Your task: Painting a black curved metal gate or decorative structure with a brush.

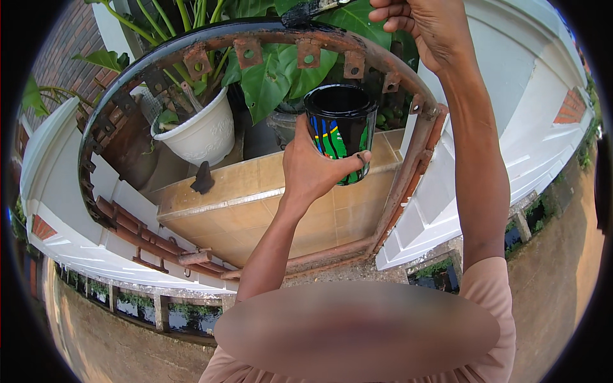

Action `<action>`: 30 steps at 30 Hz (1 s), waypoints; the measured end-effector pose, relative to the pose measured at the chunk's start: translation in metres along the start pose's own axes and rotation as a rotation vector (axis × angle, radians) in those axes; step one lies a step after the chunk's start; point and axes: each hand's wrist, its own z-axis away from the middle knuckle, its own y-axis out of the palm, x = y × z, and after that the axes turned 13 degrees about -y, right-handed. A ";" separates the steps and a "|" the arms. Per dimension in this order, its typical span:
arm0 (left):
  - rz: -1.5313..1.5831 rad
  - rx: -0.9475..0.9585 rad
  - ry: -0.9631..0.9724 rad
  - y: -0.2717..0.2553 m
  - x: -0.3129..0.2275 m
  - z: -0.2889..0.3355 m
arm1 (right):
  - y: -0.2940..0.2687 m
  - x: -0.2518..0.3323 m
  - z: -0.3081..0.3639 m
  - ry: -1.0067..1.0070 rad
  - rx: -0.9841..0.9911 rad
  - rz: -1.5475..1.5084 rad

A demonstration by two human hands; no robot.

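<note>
My left hand (319, 167) is wrapped round a paint can (340, 137) with a green, blue and yellow label; black paint shows inside its rim and has run down its side. At the top edge, the fingers of my right hand (424, 29) curl round a paintbrush (319, 6), whose handle is partly out of view. Its black bristles touch the top of a curved metal frame (249, 27). Wet black coats the frame's top and left part. Rusty brown shows on its right side and on the drilled tabs (308, 56) along its inside.
Behind the frame are a white plant pot (204, 137), large green leaves (268, 83) and a tiled ledge (255, 185) with a dark scrap (203, 179) on it. White walls (428, 217) flank the frame. A drain (191, 316) runs behind a low concrete railing.
</note>
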 end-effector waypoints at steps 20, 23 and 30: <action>0.019 0.045 -0.033 -0.025 0.038 0.019 | -0.023 -0.010 -0.010 0.025 -0.024 0.082; 0.017 0.065 -0.030 -0.030 0.045 0.021 | -0.006 -0.010 -0.017 0.125 0.107 0.008; 0.057 0.101 -0.001 -0.049 0.058 0.025 | -0.037 0.058 -0.030 -0.041 0.129 0.910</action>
